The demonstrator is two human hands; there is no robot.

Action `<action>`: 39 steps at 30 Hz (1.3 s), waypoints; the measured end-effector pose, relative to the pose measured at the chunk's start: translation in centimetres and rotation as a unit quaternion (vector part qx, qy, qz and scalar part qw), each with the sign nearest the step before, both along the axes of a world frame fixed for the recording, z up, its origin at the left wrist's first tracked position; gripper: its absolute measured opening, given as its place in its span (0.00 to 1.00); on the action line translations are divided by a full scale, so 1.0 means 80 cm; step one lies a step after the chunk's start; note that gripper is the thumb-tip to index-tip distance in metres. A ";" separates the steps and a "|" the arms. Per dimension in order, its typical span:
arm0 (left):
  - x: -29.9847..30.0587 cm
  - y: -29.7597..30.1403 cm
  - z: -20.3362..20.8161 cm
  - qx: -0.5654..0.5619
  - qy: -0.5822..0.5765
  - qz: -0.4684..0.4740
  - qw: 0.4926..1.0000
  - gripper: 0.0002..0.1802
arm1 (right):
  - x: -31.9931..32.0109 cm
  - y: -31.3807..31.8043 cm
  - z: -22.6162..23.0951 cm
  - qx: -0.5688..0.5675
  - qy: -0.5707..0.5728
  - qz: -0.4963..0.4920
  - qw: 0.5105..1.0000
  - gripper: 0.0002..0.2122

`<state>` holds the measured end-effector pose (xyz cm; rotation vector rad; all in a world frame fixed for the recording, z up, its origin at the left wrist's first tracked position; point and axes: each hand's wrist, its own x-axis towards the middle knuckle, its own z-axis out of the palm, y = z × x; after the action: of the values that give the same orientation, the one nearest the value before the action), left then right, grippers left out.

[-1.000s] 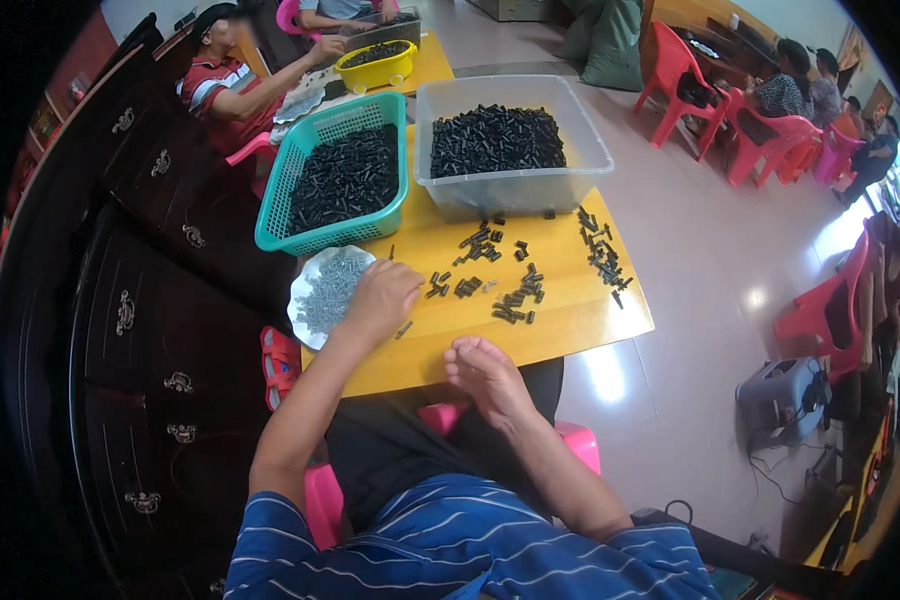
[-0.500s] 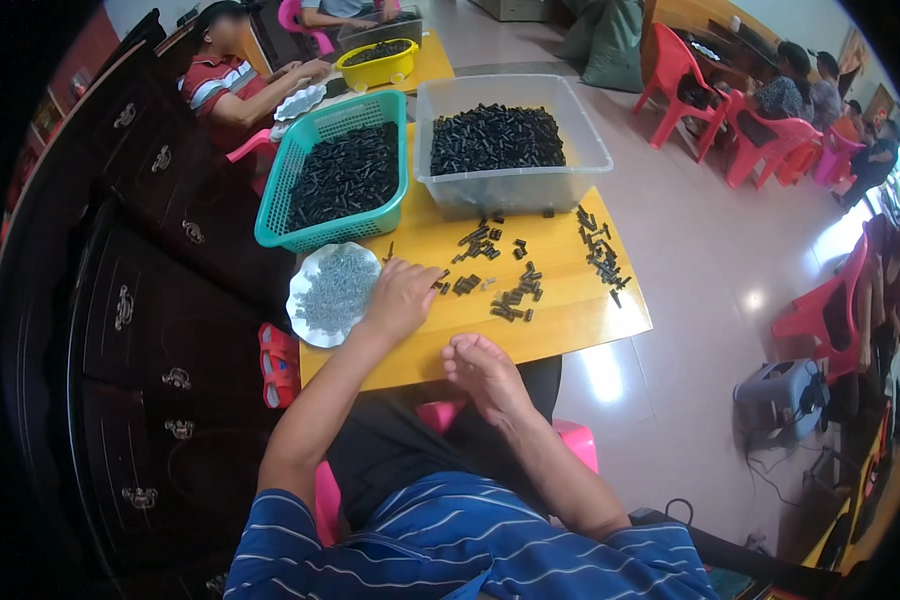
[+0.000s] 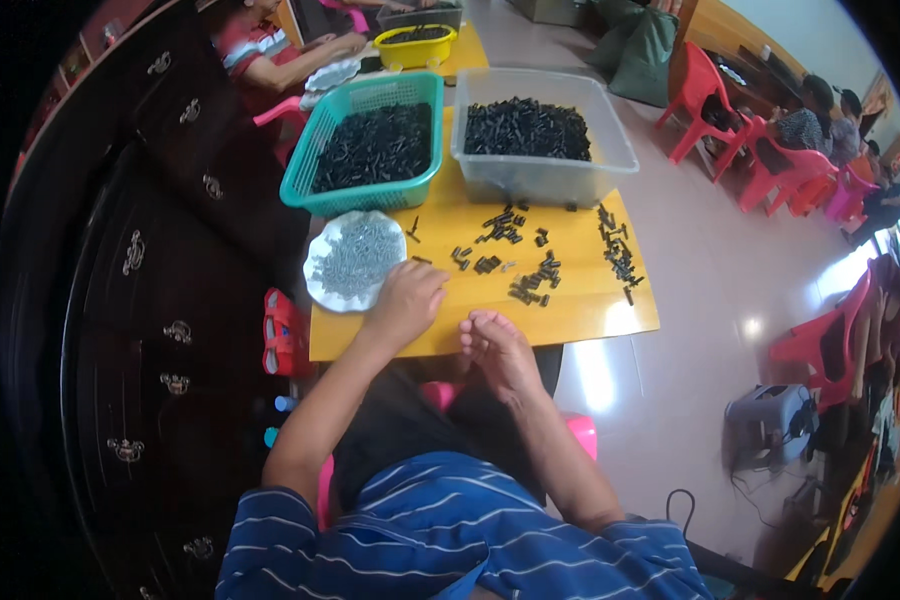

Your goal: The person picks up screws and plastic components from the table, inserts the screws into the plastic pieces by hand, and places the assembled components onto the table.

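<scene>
My left hand (image 3: 408, 302) is over the table just beside a white scalloped plate (image 3: 320, 285) heaped with small clear-grey pieces. Its fingers are bent together, and anything between them is too small to make out. At the table's front edge, my right hand (image 3: 502, 352) is curled with thumb against fingers; its contents are hidden. Beyond my hands, short black tubular pieces (image 3: 488, 264) lie in loose clusters on the yellow table (image 3: 580, 320). Another scatter of black pieces (image 3: 620, 250) runs along the right side.
A green basket (image 3: 300, 190) and a clear plastic bin (image 3: 545, 178), both full of black pieces, stand at the table's back. Dark drawers (image 3: 170, 290) line the left. Another person (image 3: 280, 65) sits beyond the basket, near a yellow basin (image 3: 410, 52).
My left hand has drawn back toward me from the black pieces, bringing it nearer my right hand. My right hand stays curled near the table edge. The whole view has shifted slightly.
</scene>
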<state>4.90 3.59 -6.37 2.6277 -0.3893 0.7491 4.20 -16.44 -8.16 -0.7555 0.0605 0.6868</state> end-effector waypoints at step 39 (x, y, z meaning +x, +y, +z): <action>-0.214 0.233 -0.163 -0.625 0.385 0.092 0.673 0.33 | 0.015 -0.129 -0.019 -0.051 0.268 -0.002 0.962 0.22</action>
<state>-12.26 22.25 -19.37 1.3733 0.5100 -0.1677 5.37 -26.78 -9.71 -0.6489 0.5955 0.8742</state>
